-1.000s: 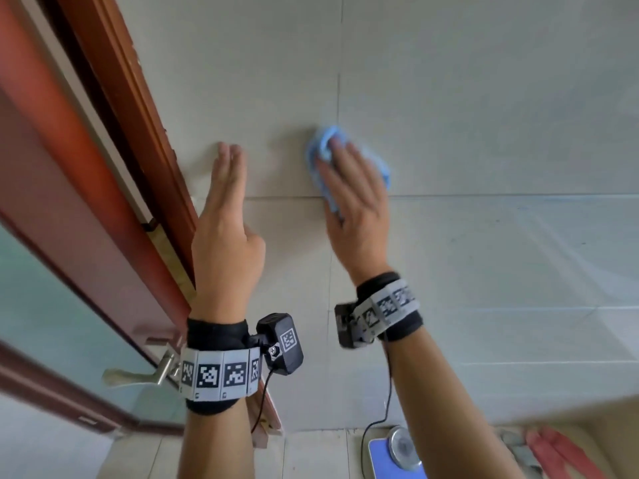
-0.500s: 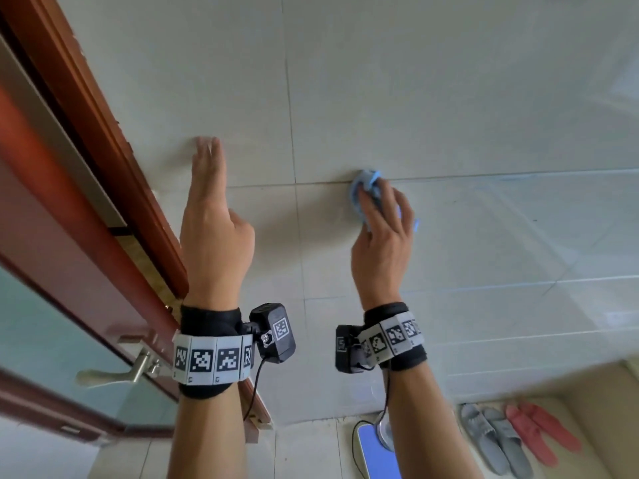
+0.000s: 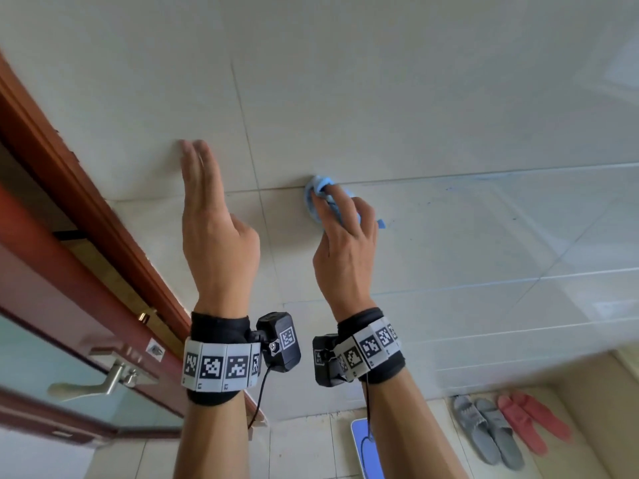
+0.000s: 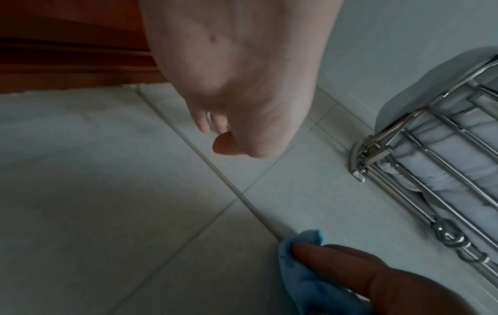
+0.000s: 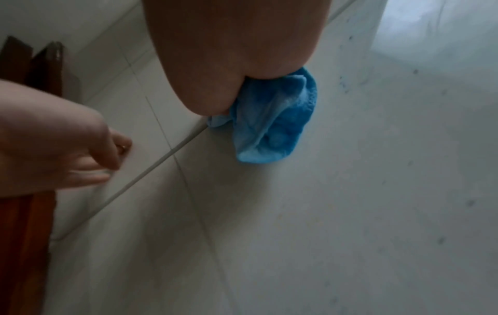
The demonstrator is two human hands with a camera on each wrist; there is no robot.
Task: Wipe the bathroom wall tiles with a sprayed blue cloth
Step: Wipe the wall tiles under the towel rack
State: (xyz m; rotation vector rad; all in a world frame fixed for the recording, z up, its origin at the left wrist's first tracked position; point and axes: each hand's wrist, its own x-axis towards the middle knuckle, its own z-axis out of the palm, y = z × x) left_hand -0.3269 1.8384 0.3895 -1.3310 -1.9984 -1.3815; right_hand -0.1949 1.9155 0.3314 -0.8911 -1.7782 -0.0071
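The blue cloth is bunched up against the pale wall tiles, right on a horizontal grout line. My right hand grips it with curled fingers and presses it to the wall. The right wrist view shows the cloth crumpled under the right hand. My left hand lies flat on the tile to the left, fingers straight, holding nothing. In the left wrist view, the left hand rests on the wall, and the cloth sits at the lower right.
A brown door frame and a door with a metal handle stand at the left. On the floor below are grey slippers, red slippers and a blue scale. A metal rack holding a towel is fixed to the wall.
My right hand has moved the cloth down and to the right, from the vertical grout line onto the horizontal one. The cloth has gone from spread to bunched. The left hand stays on the wall.
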